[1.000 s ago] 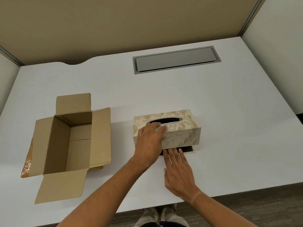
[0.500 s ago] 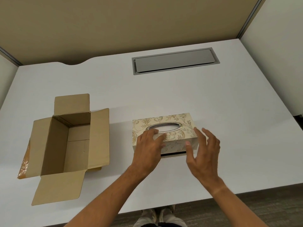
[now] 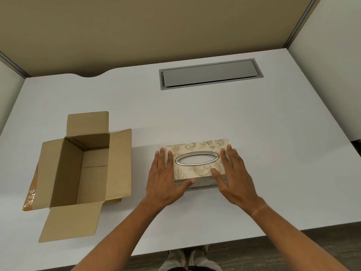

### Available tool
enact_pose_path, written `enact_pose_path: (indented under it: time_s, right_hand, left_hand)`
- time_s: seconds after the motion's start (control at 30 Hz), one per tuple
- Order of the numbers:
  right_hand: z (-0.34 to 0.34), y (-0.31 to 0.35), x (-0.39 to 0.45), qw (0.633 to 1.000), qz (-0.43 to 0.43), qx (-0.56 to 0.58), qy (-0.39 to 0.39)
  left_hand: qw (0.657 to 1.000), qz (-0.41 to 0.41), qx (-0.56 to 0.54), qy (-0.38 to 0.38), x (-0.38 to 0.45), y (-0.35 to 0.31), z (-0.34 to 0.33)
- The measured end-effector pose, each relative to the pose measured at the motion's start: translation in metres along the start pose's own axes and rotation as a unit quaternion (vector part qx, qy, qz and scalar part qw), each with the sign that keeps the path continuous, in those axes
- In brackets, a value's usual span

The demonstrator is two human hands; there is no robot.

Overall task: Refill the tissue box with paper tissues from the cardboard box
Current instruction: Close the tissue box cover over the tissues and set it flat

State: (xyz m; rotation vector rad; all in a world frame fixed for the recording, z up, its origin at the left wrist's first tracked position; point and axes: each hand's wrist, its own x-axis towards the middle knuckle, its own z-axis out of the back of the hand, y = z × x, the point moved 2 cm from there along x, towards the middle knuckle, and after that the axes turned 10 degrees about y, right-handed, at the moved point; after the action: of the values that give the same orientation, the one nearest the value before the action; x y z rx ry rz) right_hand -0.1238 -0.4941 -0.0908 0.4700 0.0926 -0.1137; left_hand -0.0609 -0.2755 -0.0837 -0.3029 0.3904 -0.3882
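Note:
A cream tissue box (image 3: 197, 174) with gold floral print and an oval metal-rimmed slot lies flat on the white desk (image 3: 273, 153). White tissue shows through the slot. My left hand (image 3: 166, 178) rests on the box's left end with its thumb on the front side. My right hand (image 3: 233, 175) rests on the right end, thumb on top, so the box sits held between both hands. An open brown cardboard box (image 3: 82, 173) stands to the left with its flaps spread; its inside looks empty.
A grey metal cable hatch (image 3: 210, 74) is set into the desk at the back. Beige partition walls enclose the desk behind and at both sides. The desk's front edge runs just below my forearms, with my shoes (image 3: 187, 257) on the floor beneath.
The tissue box was tilted up with a dark base showing under its front; it now lies flat. My right hand moved from the front of the base to the box's right end.

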Motion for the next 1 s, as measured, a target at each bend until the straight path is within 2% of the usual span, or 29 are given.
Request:
enact_pose_path:
  time_s: [0.17,0.77,1.0]
  right_hand:
    - [-0.011,-0.006,-0.009,1.000,0.011,0.005,0.012]
    - [-0.025,-0.012,-0.008,0.999,0.031,-0.016,-0.008]
    - [-0.023,-0.013,-0.009,0.999,0.029,-0.028,-0.006]
  left_hand:
    - [0.999,-0.027,-0.037,0.004,-0.005,0.004,-0.011]
    - [0.997,-0.050,-0.016,-0.057,-0.009,0.003,-0.023]
    - [0.997,-0.058,-0.004,-0.051,-0.008,0.005,-0.022]
